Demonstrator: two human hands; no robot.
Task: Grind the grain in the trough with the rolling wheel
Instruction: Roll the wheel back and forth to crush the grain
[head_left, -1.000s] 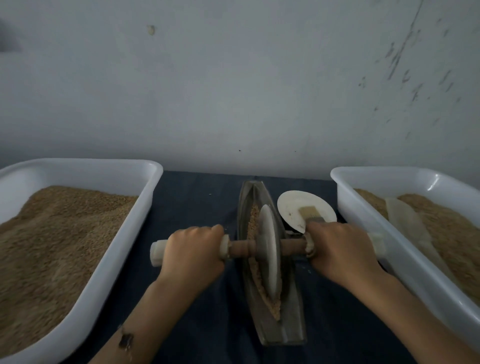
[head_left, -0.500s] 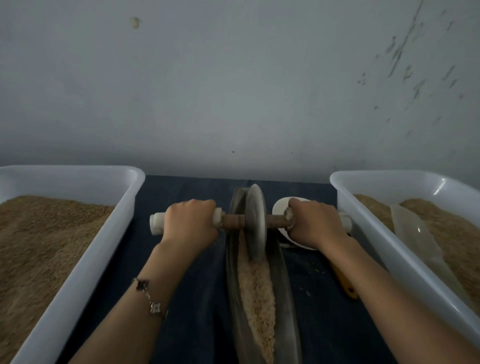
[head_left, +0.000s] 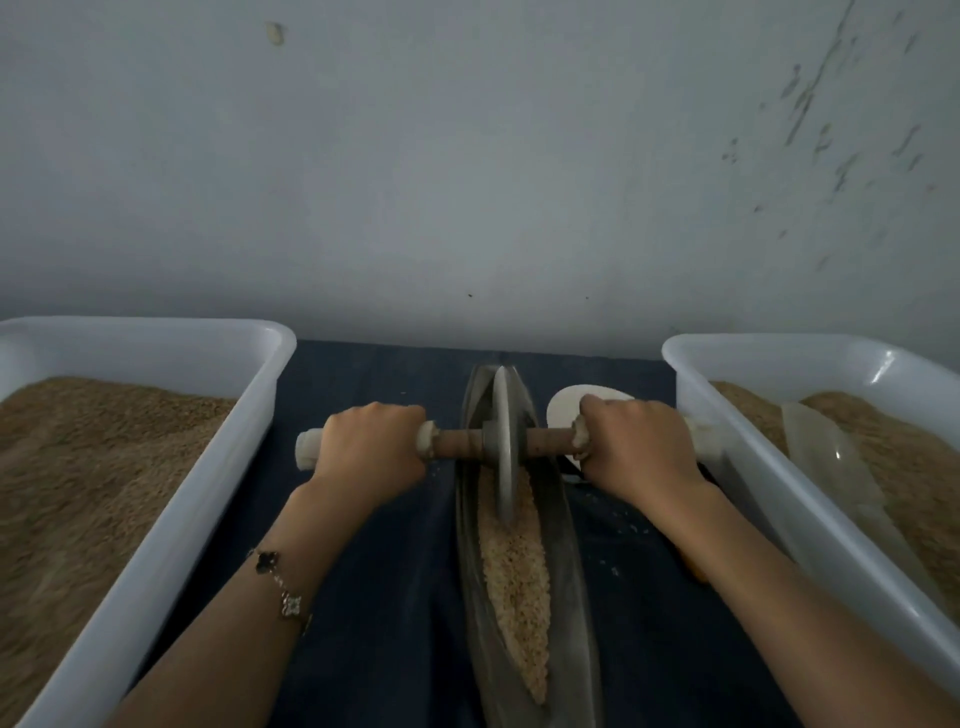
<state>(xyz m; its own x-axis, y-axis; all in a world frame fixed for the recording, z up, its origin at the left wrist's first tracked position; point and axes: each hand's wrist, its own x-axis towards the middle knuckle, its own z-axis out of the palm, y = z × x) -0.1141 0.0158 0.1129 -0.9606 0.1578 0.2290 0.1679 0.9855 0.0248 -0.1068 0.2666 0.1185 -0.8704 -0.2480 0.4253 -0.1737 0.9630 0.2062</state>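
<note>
A dark boat-shaped trough (head_left: 566, 587) lies lengthwise on the blue cloth, with pale crushed grain (head_left: 517, 582) along its groove. A grey disc wheel (head_left: 505, 441) stands upright in the far part of the trough, on a brown axle with whitish end caps. My left hand (head_left: 371, 449) grips the axle's left handle. My right hand (head_left: 636, 449) grips the right handle. Both arms reach forward on either side of the trough.
A white tub (head_left: 208, 467) of brown grain stands at the left. Another white tub (head_left: 737, 441) at the right holds grain and a clear scoop (head_left: 826, 457). A white dish (head_left: 566, 410) sits behind my right hand. An orange object (head_left: 693, 569) peeks from under my right forearm.
Over the second the wheel rolled from the near middle of the trough to its far end, my hands moving forward with it. In the last half second it has hardly moved.
</note>
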